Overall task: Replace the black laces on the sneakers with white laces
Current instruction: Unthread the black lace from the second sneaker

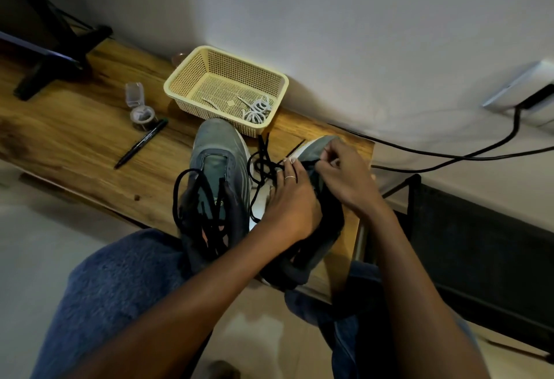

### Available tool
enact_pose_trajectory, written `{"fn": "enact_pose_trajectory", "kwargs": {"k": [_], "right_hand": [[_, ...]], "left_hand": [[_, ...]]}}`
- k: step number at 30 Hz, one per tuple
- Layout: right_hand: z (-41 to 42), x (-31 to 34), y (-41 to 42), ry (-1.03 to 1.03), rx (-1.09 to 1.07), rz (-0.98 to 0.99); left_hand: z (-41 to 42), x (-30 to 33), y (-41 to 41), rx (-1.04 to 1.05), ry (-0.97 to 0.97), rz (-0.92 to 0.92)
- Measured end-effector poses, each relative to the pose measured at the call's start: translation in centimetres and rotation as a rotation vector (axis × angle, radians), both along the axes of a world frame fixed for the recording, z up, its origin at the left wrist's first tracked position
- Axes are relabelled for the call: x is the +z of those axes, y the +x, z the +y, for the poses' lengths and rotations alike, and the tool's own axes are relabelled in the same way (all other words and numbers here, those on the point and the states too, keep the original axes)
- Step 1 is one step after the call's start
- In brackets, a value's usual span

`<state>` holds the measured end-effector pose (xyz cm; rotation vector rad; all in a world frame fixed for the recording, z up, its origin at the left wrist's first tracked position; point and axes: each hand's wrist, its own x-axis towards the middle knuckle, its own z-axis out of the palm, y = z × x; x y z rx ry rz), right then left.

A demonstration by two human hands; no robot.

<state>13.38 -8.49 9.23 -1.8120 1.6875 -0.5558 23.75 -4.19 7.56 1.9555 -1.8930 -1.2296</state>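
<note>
Fingers [325,155] of the right hand [344,174] were pinching the black lace [263,165] at the right sneaker [314,150] on the table [75,138]; left hand [290,198] rested flat on it, fingers straight. White laces [257,110] sat in the basket [224,87]. Couldn't read any writing.

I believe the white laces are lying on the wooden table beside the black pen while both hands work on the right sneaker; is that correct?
Not quite: the head view shows the white laces lying in the cream basket, not beside the black pen. Both hands do work on the right sneaker.
</note>
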Motion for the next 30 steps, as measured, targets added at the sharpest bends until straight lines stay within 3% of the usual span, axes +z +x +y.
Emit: {"fn": "enact_pose_trajectory", "kwargs": {"k": [3,8,15,18,20,26,28,30], "right_hand": [[0.4,0.8,0.8,0.092,-0.037,-0.201],[0.5,3.3,0.5,0.212,-0.219,-0.764],[0.3,4.5,-0.8,0.124,-0.372,-1.317],[0.1,5.1,-1.9,0.025,-0.359,-1.413],[-0.2,5.2,-2.3,-0.073,-0.405,-1.296],[0.5,3.8,-1.8,-0.389,-0.361,-0.339],[0.6,3.6,-1.6,-0.492,-0.406,-0.116],[0.4,3.3,-1.8,-0.455,-0.469,0.062]], "left_hand": [[-0.1,0.2,0.1,0.021,0.02,0.012],[-0.4,0.4,0.5,0.055,0.09,0.016],[-0.5,0.1,0.7,0.022,0.053,0.02],[-0.6,-0.2,1.0,0.03,0.009,0.035],[-0.6,-0.4,1.0,0.041,-0.002,0.04],[-0.7,-0.4,0.9,0.04,-0.042,-0.019],[-0.7,-0.2,1.0,0.038,-0.052,-0.066],[-0.6,0.0,1.1,0.029,-0.026,-0.097]]}}
